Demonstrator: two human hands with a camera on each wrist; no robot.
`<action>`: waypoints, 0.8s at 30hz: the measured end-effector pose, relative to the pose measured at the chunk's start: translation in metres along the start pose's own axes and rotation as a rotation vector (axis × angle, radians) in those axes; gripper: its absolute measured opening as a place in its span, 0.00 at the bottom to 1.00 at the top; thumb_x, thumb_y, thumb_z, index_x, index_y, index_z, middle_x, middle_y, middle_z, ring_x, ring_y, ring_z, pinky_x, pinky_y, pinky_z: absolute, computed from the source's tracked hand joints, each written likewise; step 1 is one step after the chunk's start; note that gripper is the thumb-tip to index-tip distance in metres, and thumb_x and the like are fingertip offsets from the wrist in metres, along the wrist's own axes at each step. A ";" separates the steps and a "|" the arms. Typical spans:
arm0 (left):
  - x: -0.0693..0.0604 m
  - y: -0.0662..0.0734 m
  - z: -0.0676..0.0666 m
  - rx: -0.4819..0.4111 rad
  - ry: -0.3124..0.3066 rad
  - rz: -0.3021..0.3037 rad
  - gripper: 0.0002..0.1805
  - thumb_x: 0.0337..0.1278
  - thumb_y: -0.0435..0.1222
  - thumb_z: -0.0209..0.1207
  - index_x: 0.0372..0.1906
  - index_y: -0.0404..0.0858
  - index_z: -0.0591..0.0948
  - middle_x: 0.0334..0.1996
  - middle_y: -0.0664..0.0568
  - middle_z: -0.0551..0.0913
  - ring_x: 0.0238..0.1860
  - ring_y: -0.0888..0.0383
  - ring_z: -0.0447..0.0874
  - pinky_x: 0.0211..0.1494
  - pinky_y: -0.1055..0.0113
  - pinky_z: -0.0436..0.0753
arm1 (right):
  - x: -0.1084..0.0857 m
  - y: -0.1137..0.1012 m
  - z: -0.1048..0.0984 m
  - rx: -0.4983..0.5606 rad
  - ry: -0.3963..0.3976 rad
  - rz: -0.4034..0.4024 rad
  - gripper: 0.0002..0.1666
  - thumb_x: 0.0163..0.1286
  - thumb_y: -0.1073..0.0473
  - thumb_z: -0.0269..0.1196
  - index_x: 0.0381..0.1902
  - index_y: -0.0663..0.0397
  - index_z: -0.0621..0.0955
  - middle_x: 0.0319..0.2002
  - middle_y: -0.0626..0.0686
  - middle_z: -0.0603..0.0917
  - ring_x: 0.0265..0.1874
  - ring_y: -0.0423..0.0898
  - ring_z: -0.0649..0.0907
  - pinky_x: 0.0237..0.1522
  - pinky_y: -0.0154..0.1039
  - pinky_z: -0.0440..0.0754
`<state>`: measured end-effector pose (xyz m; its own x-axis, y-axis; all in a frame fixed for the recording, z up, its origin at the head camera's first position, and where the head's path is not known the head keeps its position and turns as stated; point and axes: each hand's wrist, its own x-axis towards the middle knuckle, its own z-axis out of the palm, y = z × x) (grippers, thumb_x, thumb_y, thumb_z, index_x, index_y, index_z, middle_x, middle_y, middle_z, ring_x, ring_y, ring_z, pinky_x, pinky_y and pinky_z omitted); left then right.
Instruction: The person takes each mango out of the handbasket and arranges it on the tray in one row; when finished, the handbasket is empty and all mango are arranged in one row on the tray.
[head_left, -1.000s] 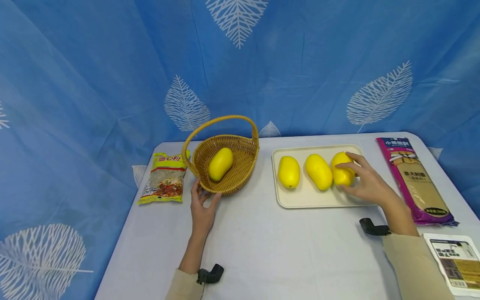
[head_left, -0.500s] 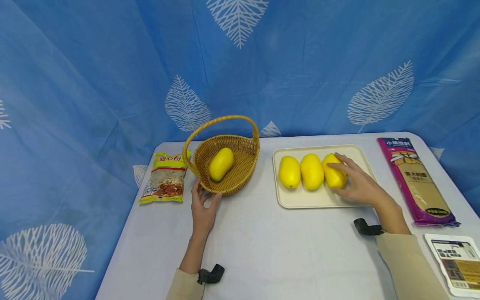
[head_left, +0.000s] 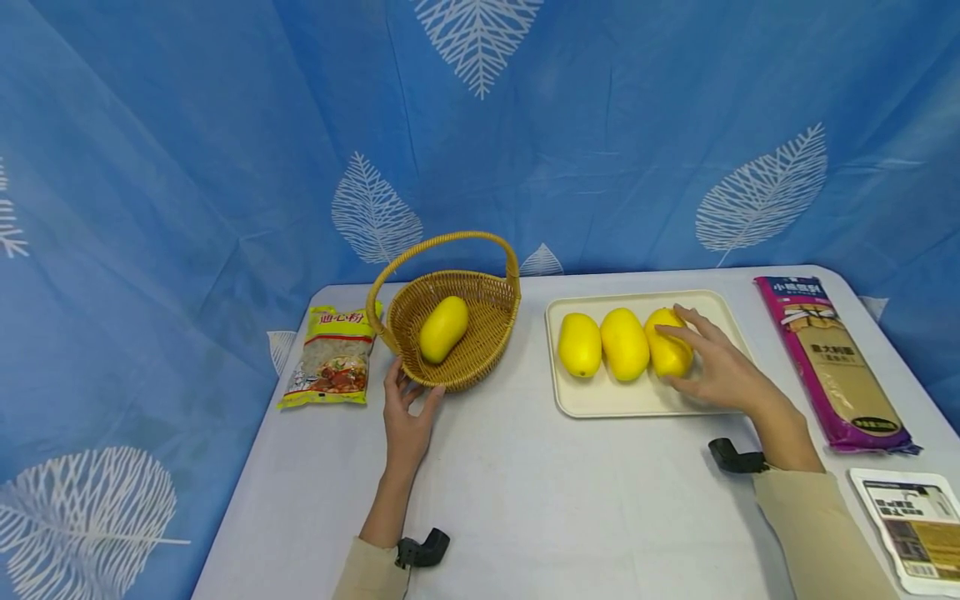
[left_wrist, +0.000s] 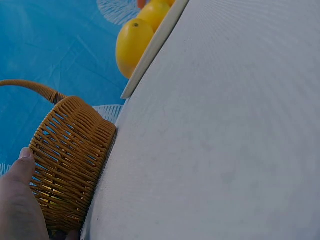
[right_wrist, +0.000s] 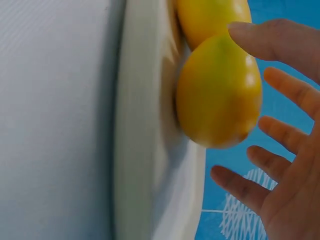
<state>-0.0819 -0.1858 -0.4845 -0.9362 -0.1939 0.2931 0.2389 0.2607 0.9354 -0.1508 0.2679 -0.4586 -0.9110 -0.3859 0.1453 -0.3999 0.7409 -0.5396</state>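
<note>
A blue curtain printed with white leaves [head_left: 600,125] hangs behind the far edge of the white-covered desk [head_left: 540,508]. Near that edge, right of its middle, lies a shallow cream rectangular tray [head_left: 600,402]. Left of the middle stands a round brown wicker basket [head_left: 483,329] with an arched handle. A long purple-and-tan packet [head_left: 840,367] slants along the right edge from the far right corner; a yellow-bordered bag [head_left: 330,358] lies beside the basket near the far left corner. Nearer, at the right edge, lies a flat white pouch [head_left: 915,529]. The left grip [head_left: 407,429] is spread against the basket's near outer wall. The right grip [head_left: 712,371] is spread about the tray's rightmost smooth yellow oval fruit [head_left: 667,360]; contact cannot be told. Two matching fruits [head_left: 625,344] sit left of it in the tray, and another yellow fruit [head_left: 444,330] lies in the basket.
</note>
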 end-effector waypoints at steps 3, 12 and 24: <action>0.000 0.000 0.000 0.001 -0.001 0.003 0.43 0.61 0.32 0.64 0.74 0.27 0.53 0.67 0.25 0.61 0.66 0.30 0.66 0.64 0.37 0.72 | 0.003 -0.006 -0.003 -0.014 0.012 -0.011 0.44 0.49 0.62 0.77 0.65 0.51 0.73 0.76 0.64 0.55 0.72 0.71 0.54 0.58 0.80 0.60; 0.000 -0.003 0.000 0.008 -0.001 -0.002 0.43 0.61 0.32 0.64 0.74 0.27 0.53 0.67 0.26 0.61 0.66 0.31 0.66 0.64 0.38 0.72 | 0.026 -0.043 -0.012 -0.012 0.053 -0.083 0.44 0.50 0.59 0.77 0.66 0.50 0.74 0.75 0.61 0.57 0.74 0.66 0.54 0.62 0.76 0.62; 0.000 -0.014 0.001 0.027 0.018 0.016 0.42 0.61 0.31 0.64 0.74 0.29 0.53 0.68 0.28 0.62 0.66 0.32 0.67 0.63 0.38 0.73 | 0.063 -0.097 0.025 0.024 -0.017 -0.210 0.42 0.57 0.52 0.74 0.69 0.42 0.71 0.76 0.57 0.57 0.75 0.62 0.57 0.63 0.67 0.70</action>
<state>-0.0856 -0.1880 -0.4977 -0.9275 -0.2067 0.3114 0.2462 0.2890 0.9251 -0.1666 0.1579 -0.4182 -0.8057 -0.5404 0.2426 -0.5785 0.6299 -0.5183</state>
